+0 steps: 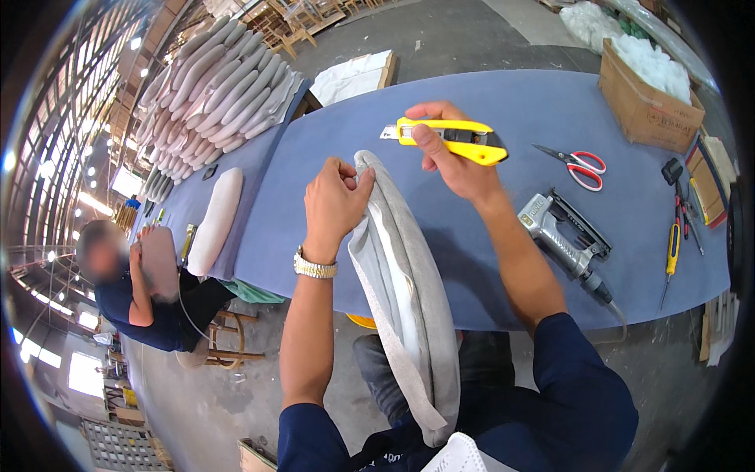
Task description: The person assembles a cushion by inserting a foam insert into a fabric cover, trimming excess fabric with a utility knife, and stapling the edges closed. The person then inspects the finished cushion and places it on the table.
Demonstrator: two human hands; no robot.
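Observation:
My left hand (pixel 332 203), with a metal watch above the wrist, pinches the upper end of a long grey upholstered cushion (pixel 421 299). The cushion slants down toward my lap, and loose fabric along its left side stands apart, showing a white inner layer (pixel 397 295). Held up over the table, my right hand (pixel 460 169) is closed around a yellow utility knife (pixel 480 152). Its blade is out and points left toward the cushion's top end, without touching it.
On the blue-covered table (pixel 338 118) lie red-handled scissors (pixel 583 169), a pneumatic stapler (pixel 562 236) with a hose, and a yellow screwdriver (pixel 673 250). A cardboard box (pixel 649 110) holds white stuffing. Grey cushions (pixel 220 79) are piled far left. A seated co-worker (pixel 149 299) holds a panel.

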